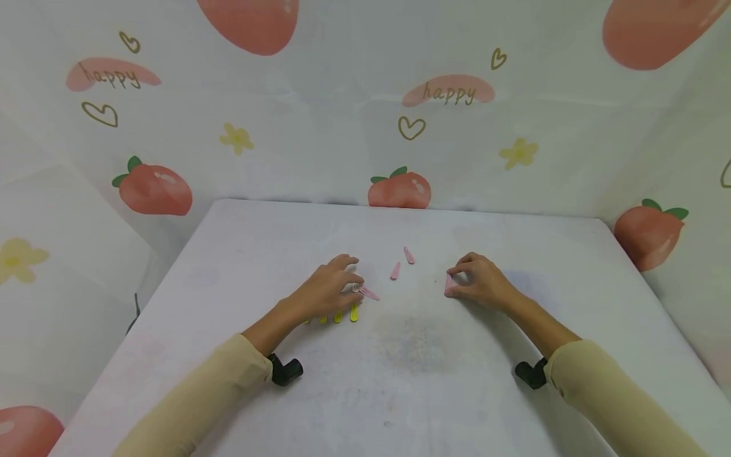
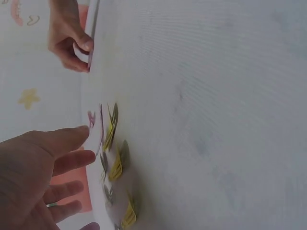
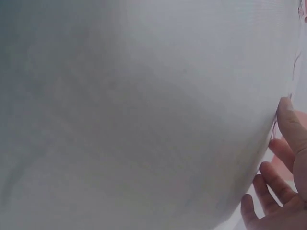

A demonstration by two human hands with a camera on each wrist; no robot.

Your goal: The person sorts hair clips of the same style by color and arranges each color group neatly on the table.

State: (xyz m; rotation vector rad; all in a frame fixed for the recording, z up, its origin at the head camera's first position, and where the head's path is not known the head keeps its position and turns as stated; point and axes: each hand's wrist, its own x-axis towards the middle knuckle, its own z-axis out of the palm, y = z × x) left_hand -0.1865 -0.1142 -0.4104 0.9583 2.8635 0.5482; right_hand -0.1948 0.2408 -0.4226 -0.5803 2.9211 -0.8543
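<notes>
My right hand (image 1: pixel 480 279) pinches a pink snap hair clip (image 1: pixel 448 285) between thumb and forefinger, low over the right of the table's middle. Fingers spread, my left hand (image 1: pixel 328 289) hovers on the other side. A pink hair clip (image 1: pixel 370 294) lies slanted right by its fingertips, partly overlapped by them. Just below that hand several yellow hair clips (image 1: pixel 354 313) form a row, some half hidden behind it. Seen from the left wrist, the yellow clips (image 2: pixel 116 168) stand out beside the loosely extended fingers (image 2: pixel 72 163).
Between the hands, two more pink hair clips (image 1: pixel 395 271) lie apart, the other pink clip (image 1: pixel 408 255) farther back. All lie on a white table (image 1: pixel 411 406), whose far edge meets a cloth backdrop (image 1: pixel 320 95) printed with peaches.
</notes>
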